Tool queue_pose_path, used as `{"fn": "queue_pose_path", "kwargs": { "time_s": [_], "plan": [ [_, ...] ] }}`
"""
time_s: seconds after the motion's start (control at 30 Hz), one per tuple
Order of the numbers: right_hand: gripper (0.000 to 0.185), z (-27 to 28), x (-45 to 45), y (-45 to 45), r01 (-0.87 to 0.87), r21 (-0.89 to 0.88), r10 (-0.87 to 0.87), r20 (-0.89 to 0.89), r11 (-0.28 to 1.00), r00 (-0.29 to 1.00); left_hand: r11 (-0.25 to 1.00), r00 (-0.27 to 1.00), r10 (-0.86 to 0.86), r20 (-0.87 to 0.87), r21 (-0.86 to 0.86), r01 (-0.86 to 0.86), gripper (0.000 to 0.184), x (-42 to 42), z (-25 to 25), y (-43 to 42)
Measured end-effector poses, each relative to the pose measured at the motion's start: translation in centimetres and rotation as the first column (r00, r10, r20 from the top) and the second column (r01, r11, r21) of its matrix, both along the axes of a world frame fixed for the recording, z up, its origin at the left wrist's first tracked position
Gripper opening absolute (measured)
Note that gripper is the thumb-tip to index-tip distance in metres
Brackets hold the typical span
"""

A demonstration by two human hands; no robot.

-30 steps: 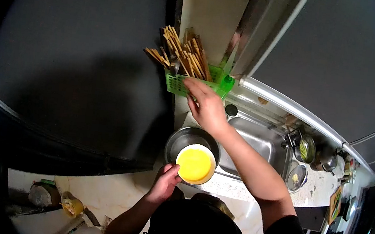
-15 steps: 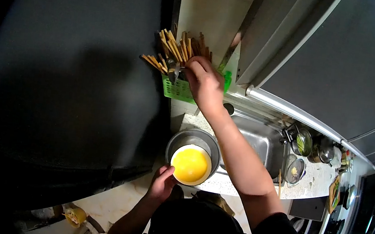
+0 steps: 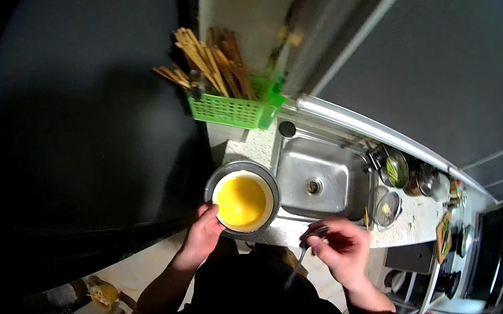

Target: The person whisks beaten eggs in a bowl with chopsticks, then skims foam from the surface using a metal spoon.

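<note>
Nearest the body, the left hand [image 3: 202, 234] gripped the near-left side of a white bowl [image 3: 269, 203], its thumb over the rim. The right hand [image 3: 343, 249] was closed around a thin metal utensil [image 3: 300, 260], spoon-like but blurred, its handle slanting down toward the dark clothing. The two hands were well apart. The bowl, containing yellow liquid [image 3: 239, 200], was positioned over a dark pot [image 3: 246, 165], whose rim showed around it; could not tell whether the bowl sat inside the pot or was held above it. The pot was at the left end of a speckled counter [image 3: 255, 149], just beside a steel sink [image 3: 299, 165] with a round drain [image 3: 313, 187]. Along the counter to the right: a strainer [image 3: 388, 208] with pale bits in it, a pan [image 3: 406, 176] with green food [image 3: 392, 170] behind it, and farther along a wooden board [image 3: 441, 244], also with something green on it. Beyond the pot, a green basket [image 3: 225, 112] held a bundle of chopsticks [image 3: 197, 56], tilted to the left.
</note>
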State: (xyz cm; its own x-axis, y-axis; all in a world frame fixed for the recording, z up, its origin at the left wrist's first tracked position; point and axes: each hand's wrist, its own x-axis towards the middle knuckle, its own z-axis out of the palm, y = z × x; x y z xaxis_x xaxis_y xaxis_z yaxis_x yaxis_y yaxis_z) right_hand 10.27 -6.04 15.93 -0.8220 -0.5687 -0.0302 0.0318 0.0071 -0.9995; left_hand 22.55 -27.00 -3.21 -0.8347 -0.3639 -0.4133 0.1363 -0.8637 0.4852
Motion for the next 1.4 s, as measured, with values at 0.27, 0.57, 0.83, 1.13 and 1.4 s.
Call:
{"fn": "queue_pose_path", "kwargs": {
  "time_s": [0.27, 0.57, 0.83, 1.13, 1.4],
  "plan": [
    [0.013, -6.1, 4.8, 9.2, -0.269, -0.122, 0.295, 0.474, 0.955, 0.830, 0.986, 0.987, -0.150, -0.062, -0.082, 0.145, 0.049, -4.6, 4.4, 4.2],
    [0.026, -2.1, -2.6, 23.7, 0.107, 0.360, 0.020, -0.331, 0.927, 0.943, 0.918, 0.922, -0.375, -0.101, -0.183, 0.353, 0.057, -11.2, 9.0, 16.5],
    [0.013, 3.6, -9.7, 38.7, 0.444, 0.232, -0.401, -0.210, 0.865, 0.892, 0.899, 0.885, -0.436, -0.164, -0.133, 0.418, 0.061, -16.1, 10.6, 29.9],
    [0.086, 2.5, -12.7, 50.0, 0.020, -0.245, 0.022, 0.166, 0.969, 0.986, 0.837, 0.823, -0.547, -0.154, -0.106, 0.537, 0.062, -19.6, 11.1, 37.3],
    [0.023, 3.4, -9.7, 49.0, 0.704, 0.028, -0.539, -0.622, 0.710, 0.568, 0.772, 0.741, -0.636, -0.213, -0.176, 0.611, 0.067, -21.6, 14.0, 38.5]
  ]
}}
